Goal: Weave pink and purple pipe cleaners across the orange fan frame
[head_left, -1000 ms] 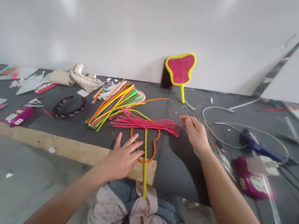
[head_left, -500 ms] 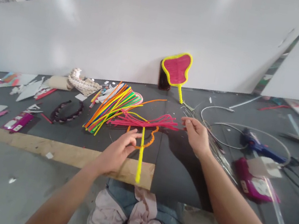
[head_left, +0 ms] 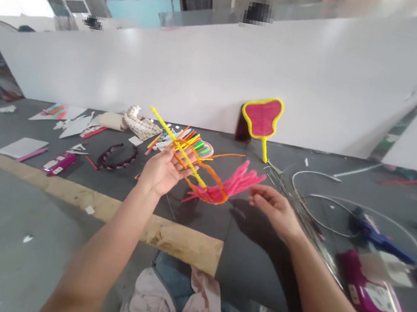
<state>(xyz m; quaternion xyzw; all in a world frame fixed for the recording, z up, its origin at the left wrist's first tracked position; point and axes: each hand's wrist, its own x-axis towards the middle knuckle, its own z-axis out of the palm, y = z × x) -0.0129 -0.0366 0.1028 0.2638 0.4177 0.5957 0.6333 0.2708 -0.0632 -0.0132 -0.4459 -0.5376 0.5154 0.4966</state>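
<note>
My left hand (head_left: 163,169) holds a fan-shaped pipe-cleaner frame by its yellow stem (head_left: 165,126), with fingers behind the wavy orange outline (head_left: 211,171). The yellow stem points up and to the left. A bundle of pink pipe cleaners (head_left: 242,181) lies across the orange part, its loose ends fanned to the right. Just right of those ends is my right hand (head_left: 274,208), its fingers loosely curled with a small gap at the thumb. Whether it touches a pink tip, I cannot tell. A finished-looking pink fan with yellow edging (head_left: 262,118) leans against a dark phone-like slab (head_left: 244,125).
Behind the left hand lie multicoloured pipe cleaners (head_left: 202,147). To the left are a braided dark headband (head_left: 117,156) and a purple box (head_left: 59,163). Wires (head_left: 303,215), a blue glue gun (head_left: 379,237) and a purple-and-white box (head_left: 366,291) lie right. A white partition (head_left: 166,73) stands behind.
The left hand has lifted and turned the frame, so its yellow stem swings from pointing down to up-left. The pink bundle hangs with it. The view has shifted and tilted up.
</note>
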